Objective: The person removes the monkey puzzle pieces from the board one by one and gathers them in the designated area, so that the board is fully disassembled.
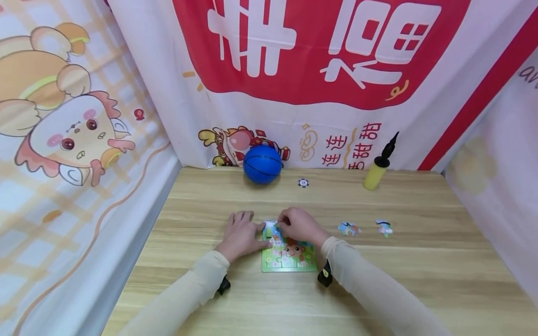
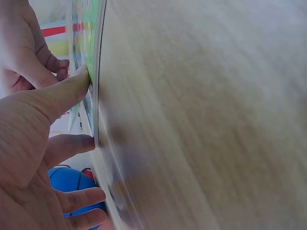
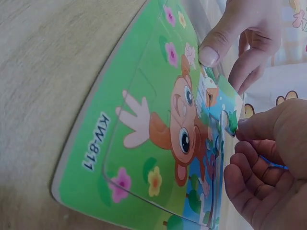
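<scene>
Near sleeves (image 1: pixel 180 295) flank a puzzle (image 1: pixel 290 262), left hand (image 1: pixel 241 236) spread, seemingly steadying its left edge, right hand (image 1: pixel 301 225) pinching a piece (image 3: pixel 232 122).

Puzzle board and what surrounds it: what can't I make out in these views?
- Head: upper right of the puzzle board, hidden by the right hand.
- Head: marking on the small chip, too small to read surely.
- Left wrist: the board's picture, seen almost edge-on.
- Right wrist: the left hand, cut off by the top edge.
</scene>
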Demonstrator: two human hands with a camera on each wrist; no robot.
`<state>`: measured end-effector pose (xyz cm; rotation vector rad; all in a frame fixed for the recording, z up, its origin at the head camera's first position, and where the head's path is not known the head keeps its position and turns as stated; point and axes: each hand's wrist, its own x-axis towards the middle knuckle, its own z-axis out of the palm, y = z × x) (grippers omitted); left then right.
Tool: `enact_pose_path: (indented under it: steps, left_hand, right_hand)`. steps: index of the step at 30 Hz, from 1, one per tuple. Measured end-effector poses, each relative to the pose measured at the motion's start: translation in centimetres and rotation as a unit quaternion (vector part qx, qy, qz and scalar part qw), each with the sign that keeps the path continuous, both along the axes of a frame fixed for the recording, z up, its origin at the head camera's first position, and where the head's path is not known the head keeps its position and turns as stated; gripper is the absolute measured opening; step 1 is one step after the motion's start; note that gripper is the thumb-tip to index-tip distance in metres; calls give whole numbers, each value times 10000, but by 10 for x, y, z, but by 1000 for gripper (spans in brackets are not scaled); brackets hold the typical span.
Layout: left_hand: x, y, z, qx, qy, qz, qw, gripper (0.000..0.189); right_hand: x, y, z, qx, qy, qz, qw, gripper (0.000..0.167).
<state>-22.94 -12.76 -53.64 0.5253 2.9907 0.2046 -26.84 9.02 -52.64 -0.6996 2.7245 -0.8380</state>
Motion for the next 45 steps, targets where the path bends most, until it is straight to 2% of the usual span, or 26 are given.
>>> enact_pose_path:
  steps: [5, 19, 27, 32, 34, 36, 42, 45]
  left_hand:
    - [1, 2, 2, 28, -26, 6, 10000, 74]
    - [2, 6, -1, 27, -53, 0, 10000, 73]
    - [1, 6, -2, 68, 61, -101, 9999, 70]
    - [0, 6, -1, 106, 79, -128, 9998, 71]
    - [0, 6, -1, 99, 95, -143, 9998, 72]
    - [-1, 6, 0, 109, 110, -162, 9997, 74]
    - [-4, 2, -1, 98, 30, -143, 9998, 75]
    - [-4, -1, -1, 86, 15, -138, 9999, 74]
  right_hand:
    - [1, 2, -2, -13, 28, -35, 10000, 7]
    - [4, 5, -2, -409, -389, -313, 9979, 10]
    - [7, 2, -1, -990, -381, -369, 9937, 7]
    - [10, 3, -3, -1361, -566, -529, 9877, 3]
    - [11, 6, -4, -1608, -794, -703, 9813, 5]
    - [12, 13, -3, -1936, -1079, -907, 9709, 9]
    - [4, 56, -1, -2795, -1891, -1608, 9275, 19]
    - [0, 84, -3, -2807, -1918, -1911, 9208, 22]
